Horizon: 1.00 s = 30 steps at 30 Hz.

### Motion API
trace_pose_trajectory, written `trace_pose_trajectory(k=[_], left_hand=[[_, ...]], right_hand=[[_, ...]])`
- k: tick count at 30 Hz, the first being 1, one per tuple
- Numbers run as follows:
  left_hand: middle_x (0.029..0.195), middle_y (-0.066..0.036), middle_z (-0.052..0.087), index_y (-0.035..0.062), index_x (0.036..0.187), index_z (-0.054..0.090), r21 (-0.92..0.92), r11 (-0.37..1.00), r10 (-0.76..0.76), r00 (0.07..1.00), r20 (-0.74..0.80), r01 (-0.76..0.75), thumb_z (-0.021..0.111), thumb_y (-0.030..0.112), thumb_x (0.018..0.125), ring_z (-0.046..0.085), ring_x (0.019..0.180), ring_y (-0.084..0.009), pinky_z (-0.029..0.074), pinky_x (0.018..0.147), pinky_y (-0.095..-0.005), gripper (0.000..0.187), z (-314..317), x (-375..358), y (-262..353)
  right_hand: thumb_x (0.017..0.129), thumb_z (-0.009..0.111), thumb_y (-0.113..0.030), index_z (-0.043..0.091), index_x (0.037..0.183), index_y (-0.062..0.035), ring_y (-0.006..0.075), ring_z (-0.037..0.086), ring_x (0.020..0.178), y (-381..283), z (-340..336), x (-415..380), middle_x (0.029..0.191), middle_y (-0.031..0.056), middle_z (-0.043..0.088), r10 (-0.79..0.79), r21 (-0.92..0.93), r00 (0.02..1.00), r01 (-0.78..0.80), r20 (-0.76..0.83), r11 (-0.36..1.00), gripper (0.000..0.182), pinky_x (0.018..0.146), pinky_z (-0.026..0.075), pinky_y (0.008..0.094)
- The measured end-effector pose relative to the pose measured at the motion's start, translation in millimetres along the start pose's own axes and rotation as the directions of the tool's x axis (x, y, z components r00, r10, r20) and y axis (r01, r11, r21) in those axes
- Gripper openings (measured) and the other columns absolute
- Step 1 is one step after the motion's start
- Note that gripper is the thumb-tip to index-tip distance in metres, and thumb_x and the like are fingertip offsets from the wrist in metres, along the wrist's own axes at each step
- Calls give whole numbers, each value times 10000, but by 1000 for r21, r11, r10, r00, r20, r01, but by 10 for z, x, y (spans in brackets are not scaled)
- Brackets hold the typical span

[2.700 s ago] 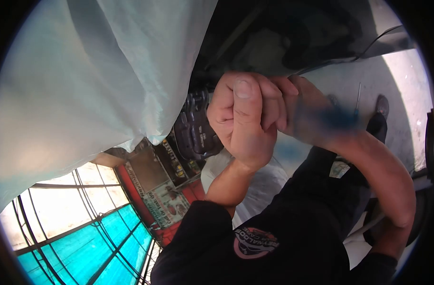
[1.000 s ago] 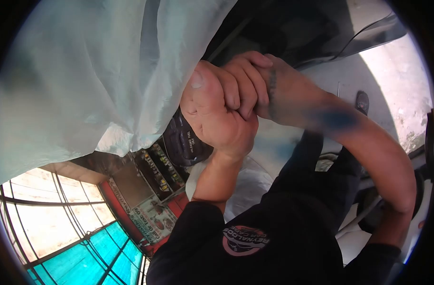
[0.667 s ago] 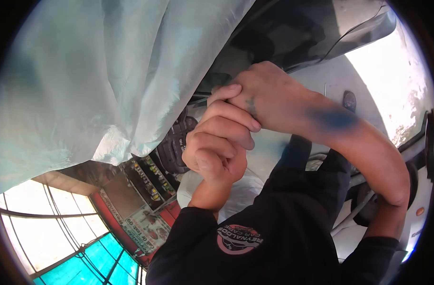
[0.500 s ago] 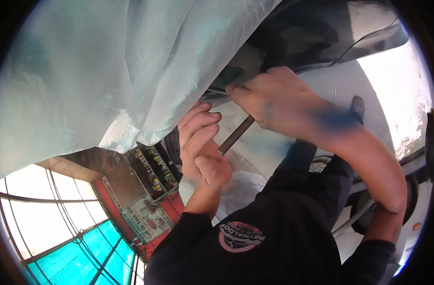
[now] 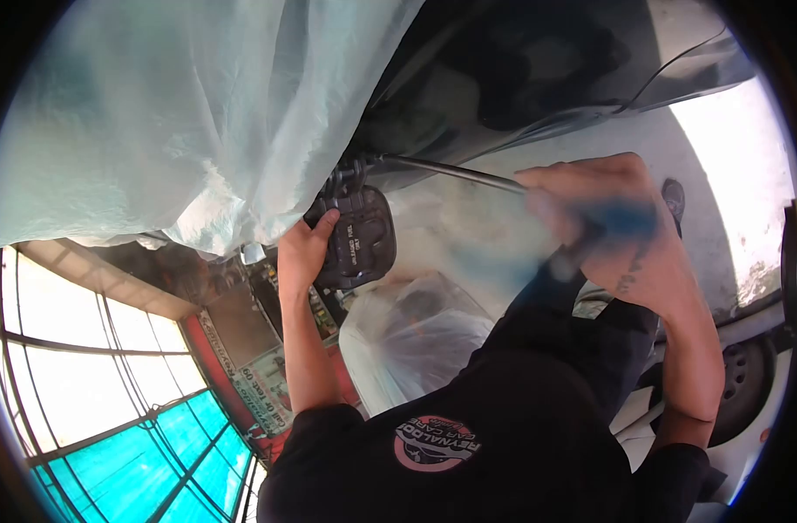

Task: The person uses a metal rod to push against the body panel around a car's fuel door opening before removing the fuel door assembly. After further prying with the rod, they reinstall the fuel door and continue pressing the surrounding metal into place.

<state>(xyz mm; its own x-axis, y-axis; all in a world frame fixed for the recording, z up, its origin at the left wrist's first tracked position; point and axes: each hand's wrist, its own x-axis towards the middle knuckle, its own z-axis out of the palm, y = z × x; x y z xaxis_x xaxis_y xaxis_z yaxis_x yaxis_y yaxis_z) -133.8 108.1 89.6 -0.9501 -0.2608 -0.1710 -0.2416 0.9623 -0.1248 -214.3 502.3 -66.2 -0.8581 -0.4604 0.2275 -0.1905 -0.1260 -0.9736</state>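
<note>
A black fuel door (image 5: 368,240) lettered "UNLEADED FUEL ONLY" hangs open by its hinge beside the dark car body (image 5: 503,78). My left hand (image 5: 306,253) grips its near edge, thumb across the lettered face and other fingers hidden behind. From my right hand (image 5: 603,209) runs a slim metal rod-like tool (image 5: 455,170), its far end at the hinge area next to the body. The fingers are closed round the tool's other end; its handle is hidden, and a bluish smear blurs part of the hand.
Translucent plastic sheeting (image 5: 154,113) drapes the car at upper left. A plastic-wrapped item (image 5: 411,340) stands below the fuel door. A wheel (image 5: 738,383) of a pale vehicle shows at right. Behind at left are a red-framed sign (image 5: 263,383) and blue panels (image 5: 128,479).
My left hand has gone from loosely raised fingers to gripping the fuel door, which now shows. My right hand has drawn back right, exposing the tool's long shaft.
</note>
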Motion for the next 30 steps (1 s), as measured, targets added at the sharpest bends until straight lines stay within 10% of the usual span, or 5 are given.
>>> trace_pose_trajectory(k=[5, 7, 13, 26, 30], left_hand=[[1199, -192, 735, -61, 1344, 618, -210, 972, -64, 981, 181, 102, 730, 162, 979, 689, 1074, -228, 518, 979, -351, 442, -115, 125, 116], [1153, -179, 745, -62, 1320, 633, -190, 973, -85, 971, 224, 129, 723, 159, 990, 692, 1041, -223, 522, 962, -344, 407, -33, 44, 176], [1013, -75, 743, -56, 1207, 697, -275, 950, -101, 980, 171, 146, 701, 142, 1020, 642, 937, -129, 515, 875, -291, 273, 61, 91, 112], [1019, -9, 738, -29, 1151, 720, -338, 924, -95, 963, 253, 180, 700, 73, 1010, 628, 921, -71, 498, 845, -237, 175, -15, 202, 80], [1023, -13, 740, -33, 1170, 729, -334, 934, -49, 973, 227, 125, 704, 78, 1009, 624, 927, -72, 494, 850, -237, 197, 0, 178, 37]], right_hand=[[977, 737, -166, 696, 886, 47, 306, 526, 593, 457, -40, -735, 668, 121, 563, 312, 156, 949, -314, 43, 936, 234, 606, 404, 371], [904, 702, -43, 722, 1050, 17, 379, 648, 693, 603, 402, -838, 750, 176, 671, 298, 170, 942, -322, 153, 931, 160, 660, 494, 432], [896, 654, -70, 383, 1634, -90, 385, 691, 888, 883, 1617, -741, 916, 179, 741, 250, 162, 822, -378, 511, 912, 786, 833, 541, 509], [984, 551, -100, 150, 1667, 57, 433, 703, 886, 982, 2502, -64, 975, 299, 717, 5, 554, 798, -423, 603, 717, 808, 831, 524, 486], [979, 522, -85, 107, 1688, 31, 325, 693, 721, 936, 2615, -40, 981, 263, 718, 41, 539, 742, -523, 669, 661, 829, 774, 544, 431]])
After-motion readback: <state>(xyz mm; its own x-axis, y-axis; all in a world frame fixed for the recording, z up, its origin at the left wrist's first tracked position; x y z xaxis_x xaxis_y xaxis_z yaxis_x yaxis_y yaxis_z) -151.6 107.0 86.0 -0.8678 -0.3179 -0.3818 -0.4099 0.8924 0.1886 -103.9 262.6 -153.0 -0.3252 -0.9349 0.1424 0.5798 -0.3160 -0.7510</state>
